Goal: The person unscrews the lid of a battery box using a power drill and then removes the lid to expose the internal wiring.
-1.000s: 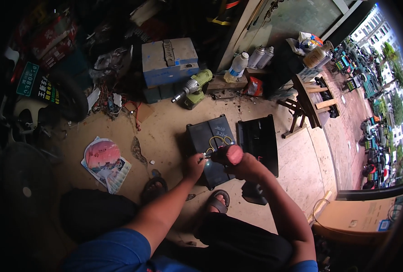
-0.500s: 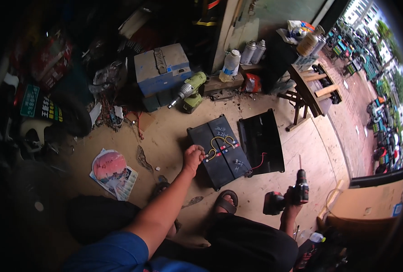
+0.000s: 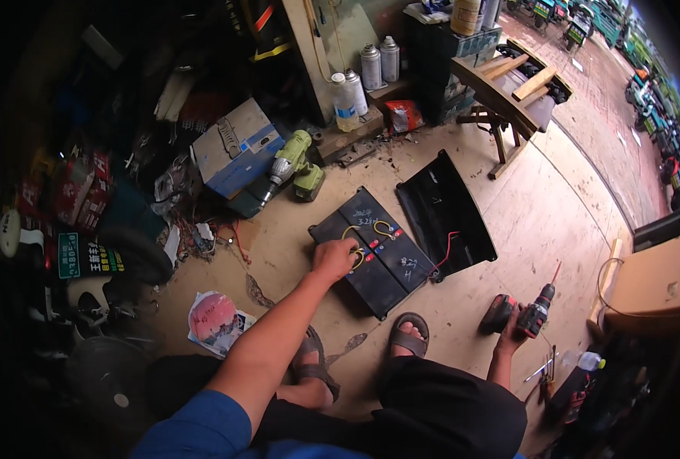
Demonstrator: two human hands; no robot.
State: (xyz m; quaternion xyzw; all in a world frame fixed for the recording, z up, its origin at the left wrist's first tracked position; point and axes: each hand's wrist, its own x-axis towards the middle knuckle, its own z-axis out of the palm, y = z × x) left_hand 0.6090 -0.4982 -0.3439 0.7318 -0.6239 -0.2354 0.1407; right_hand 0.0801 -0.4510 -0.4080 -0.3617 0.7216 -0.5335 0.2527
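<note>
Black battery blocks [image 3: 392, 278] lie side by side on the floor before me, with chalky writing and red and blue terminals on top. Yellow wires [image 3: 386, 223] loop between the terminals. My left hand [image 3: 335, 258] is over the near left terminals, its fingers pinched together beside a yellow wire; what they hold is hidden. Off to the right, my right hand [image 3: 508, 337] grips a black and red cordless drill [image 3: 536, 312] with a long thin bit pointing up and away. Against the batteries' right side lies an open black case cover [image 3: 451, 210], a red wire by its edge.
A green cordless impact wrench [image 3: 298, 164] stands beside a blue box [image 3: 238, 149]. Spray cans [image 3: 370, 67] and a bottle [image 3: 345, 103] stand at the back. An upturned wooden stool [image 3: 508, 99], a cardboard box [image 3: 653, 283], hand tools [image 3: 545, 375] and a hand fan [image 3: 213, 317] lie around.
My view has shifted. My left hand has moved inward over the yellow wire near the terminals. The drill, still in my right hand, has tilted further to the right.
</note>
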